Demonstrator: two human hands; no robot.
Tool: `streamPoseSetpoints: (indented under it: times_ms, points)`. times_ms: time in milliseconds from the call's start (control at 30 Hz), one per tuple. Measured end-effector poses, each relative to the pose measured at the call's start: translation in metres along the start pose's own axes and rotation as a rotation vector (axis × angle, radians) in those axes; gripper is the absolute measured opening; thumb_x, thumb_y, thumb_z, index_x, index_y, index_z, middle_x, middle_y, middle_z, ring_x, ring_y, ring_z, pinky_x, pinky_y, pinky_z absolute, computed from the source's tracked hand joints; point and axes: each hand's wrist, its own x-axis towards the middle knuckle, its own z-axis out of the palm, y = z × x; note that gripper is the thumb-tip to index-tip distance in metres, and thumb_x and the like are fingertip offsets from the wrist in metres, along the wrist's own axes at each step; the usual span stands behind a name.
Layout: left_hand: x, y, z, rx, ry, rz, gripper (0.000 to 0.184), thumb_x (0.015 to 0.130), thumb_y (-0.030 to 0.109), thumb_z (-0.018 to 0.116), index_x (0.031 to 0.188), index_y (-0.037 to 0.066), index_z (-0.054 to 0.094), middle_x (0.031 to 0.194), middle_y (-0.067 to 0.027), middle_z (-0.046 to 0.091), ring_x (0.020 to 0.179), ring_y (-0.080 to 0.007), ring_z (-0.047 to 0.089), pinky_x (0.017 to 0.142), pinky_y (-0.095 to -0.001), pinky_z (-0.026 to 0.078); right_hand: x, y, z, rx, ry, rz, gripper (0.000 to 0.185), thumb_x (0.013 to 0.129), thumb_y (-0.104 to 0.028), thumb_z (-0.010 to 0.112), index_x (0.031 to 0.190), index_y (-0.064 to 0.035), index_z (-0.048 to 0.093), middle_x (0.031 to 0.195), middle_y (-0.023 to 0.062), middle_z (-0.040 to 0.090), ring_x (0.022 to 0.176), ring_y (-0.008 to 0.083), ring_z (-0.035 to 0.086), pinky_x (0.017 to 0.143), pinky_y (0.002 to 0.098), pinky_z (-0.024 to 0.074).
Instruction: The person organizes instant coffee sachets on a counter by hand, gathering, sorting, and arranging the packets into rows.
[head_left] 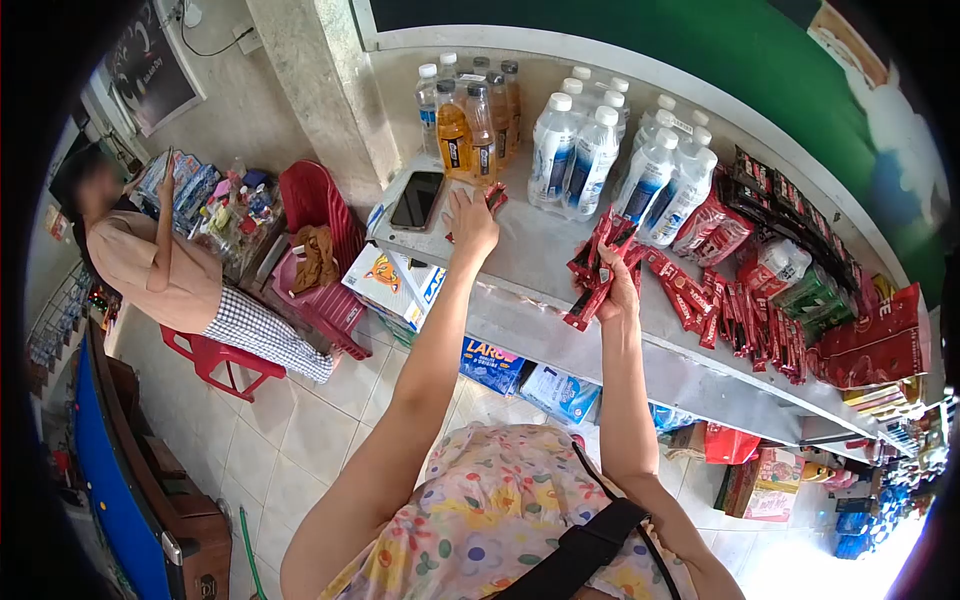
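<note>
My right hand (620,285) is closed around a bundle of red stick sachets (590,310), held over the front edge of the grey shelf (530,235). My left hand (470,222) reaches onto the shelf, fingers stretched out. Under and beside it lies a red stick sachet (495,197), partly covered by the hand. Just left of that hand rests a smartphone (418,201), screen dark. More red stick sachets (685,295) lie in a loose row to the right of my right hand.
Orange drink bottles (453,135) and shrink-wrapped white-capped bottles (575,160) stand along the wall. Dark sachet strips (790,205) and a red bag (875,340) sit at right. A white carton (393,283) stands below. At left, a person (155,260) stands near red chairs (320,215) and a pool table (110,470).
</note>
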Motion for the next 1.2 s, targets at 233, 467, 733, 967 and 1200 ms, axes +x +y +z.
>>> streamPoseSetpoints:
  times_ms: [233,467,733,967,1200]
  points:
    - [-0.035,0.057,-0.04,-1.692,-0.937,-0.348,0.037,0.085,0.032,0.059,0.113,0.007,0.053,0.098,-0.0038,0.059,0.08,-0.0112,0.057,0.067,-0.0281,0.049,-0.009,0.007,0.019,-0.344,0.067,-0.254,0.024,0.074,-0.001,0.066,0.097,-0.0023,0.058,0.086,0.0078,0.064,0.071,0.0183,0.063,0.06,0.0308,0.0544]
    - [-0.047,0.083,-0.056,-1.992,-0.957,-0.574,0.043,0.085,0.033,0.059,0.112,0.0,0.05,0.098,-0.0094,0.059,0.086,-0.0167,0.058,0.072,-0.0318,0.05,-0.01,0.006,0.033,-0.476,0.035,-0.364,0.027,0.075,0.0,0.065,0.101,0.0021,0.059,0.092,0.01,0.064,0.077,0.0165,0.063,0.067,0.0272,0.0512]
    - [-0.063,0.088,-0.037,-1.933,-0.604,-0.494,0.038,0.083,0.025,0.063,0.11,0.001,0.052,0.097,-0.0085,0.06,0.086,-0.0139,0.057,0.074,-0.0292,0.049,0.0,0.013,0.022,-0.526,0.082,-0.413,0.03,0.074,0.004,0.063,0.104,0.0031,0.056,0.096,0.0105,0.063,0.08,0.0172,0.062,0.071,0.0282,0.051]
    - [-0.064,0.081,-0.034,-2.057,-0.618,-0.701,0.027,0.083,0.013,0.062,0.105,0.0,0.052,0.094,-0.0101,0.061,0.08,-0.017,0.062,0.07,-0.0313,0.053,0.0,0.007,0.017,-0.372,0.071,-0.341,0.025,0.076,0.004,0.062,0.101,0.0026,0.057,0.09,0.0104,0.064,0.074,0.0185,0.063,0.064,0.03,0.0532]
    - [-0.071,0.09,-0.029,-1.911,-0.387,-0.59,0.029,0.08,0.009,0.065,0.104,-0.003,0.055,0.093,-0.0093,0.062,0.078,-0.0155,0.061,0.068,-0.0303,0.051,0.003,-0.004,0.007,-0.569,0.035,-0.295,0.031,0.072,0.007,0.064,0.102,0.0042,0.056,0.094,0.0118,0.064,0.078,0.0182,0.063,0.07,0.0307,0.0526]
